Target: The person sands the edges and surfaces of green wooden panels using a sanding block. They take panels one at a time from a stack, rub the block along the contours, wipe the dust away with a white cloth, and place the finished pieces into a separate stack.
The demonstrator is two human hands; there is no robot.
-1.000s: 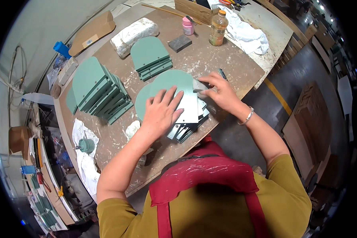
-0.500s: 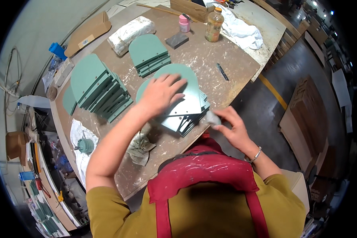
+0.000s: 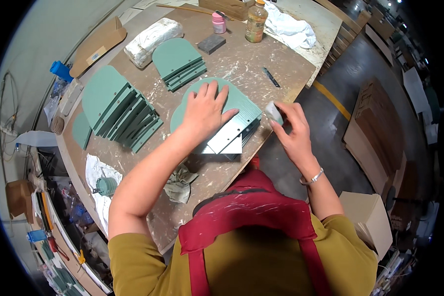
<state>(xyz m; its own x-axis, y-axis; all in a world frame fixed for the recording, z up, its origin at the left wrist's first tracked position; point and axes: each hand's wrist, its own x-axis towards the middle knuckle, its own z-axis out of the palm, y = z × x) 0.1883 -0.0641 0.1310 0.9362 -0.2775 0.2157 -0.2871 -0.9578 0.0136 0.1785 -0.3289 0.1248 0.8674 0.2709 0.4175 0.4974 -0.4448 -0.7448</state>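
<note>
My left hand (image 3: 204,111) lies flat with its fingers spread on the top green panel (image 3: 244,109), a piece with one rounded end and small holes along its straight edge. Beneath it sit several similar panels, fanned out at differing angles. Just off the panel's right corner, my right hand (image 3: 296,130) pinches a small pale grey pad (image 3: 273,112) between thumb and fingers. Whether the pad touches the panel edge, I cannot tell. A taller fanned stack of green panels (image 3: 103,96) stands to the left, and a smaller stack (image 3: 176,58) lies farther back.
Behind the stacks are a white wrapped bundle (image 3: 153,42), a dark grey block (image 3: 211,44), a pink bottle (image 3: 219,23) and an orange-capped bottle (image 3: 256,22). A black pen-like tool (image 3: 271,77) lies right. A crumpled cloth (image 3: 180,183) and a green jar (image 3: 105,184) are nearer me.
The top panel has turned, its straight edge now facing more to the lower right. My right hand has moved up and slightly right with the pad. My left hand stays on the panel.
</note>
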